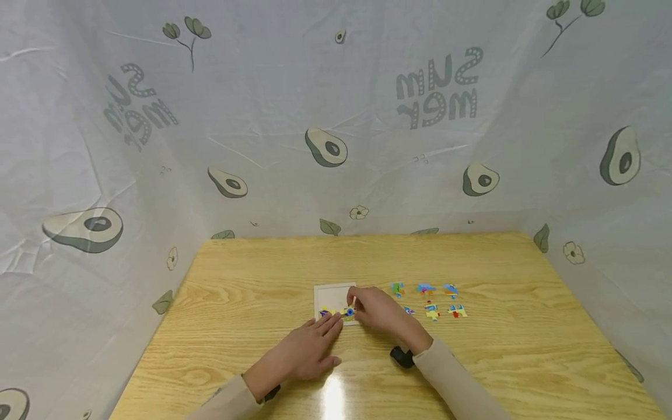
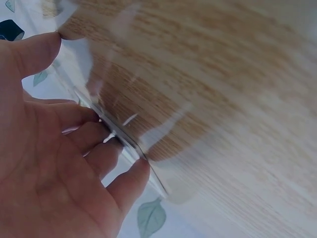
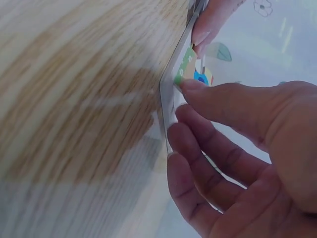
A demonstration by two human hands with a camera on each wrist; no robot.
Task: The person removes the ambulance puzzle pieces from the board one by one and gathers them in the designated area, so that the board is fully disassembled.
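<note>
A white square puzzle tray (image 1: 333, 290) lies on the wooden table, with colourful jigsaw pieces (image 1: 326, 312) along its near side. My left hand (image 1: 310, 351) rests its extended fingers on the tray's near edge; the left wrist view shows those fingertips (image 2: 130, 179) against the rim. Over the tray's right part, my right hand (image 1: 382, 313) pinches a jigsaw piece (image 3: 186, 64) with a green border and a blue round shape. In the right wrist view the thumb is on this piece, and the other fingers are curled beside the tray's edge. The index fingertip is hidden there.
Several loose jigsaw pieces (image 1: 425, 288) lie in two rows right of the tray, the nearer row partly behind my right hand. The wooden table (image 1: 252, 291) reaches back to a pale curtain (image 1: 278, 198) printed with avocados, which also hangs at both sides.
</note>
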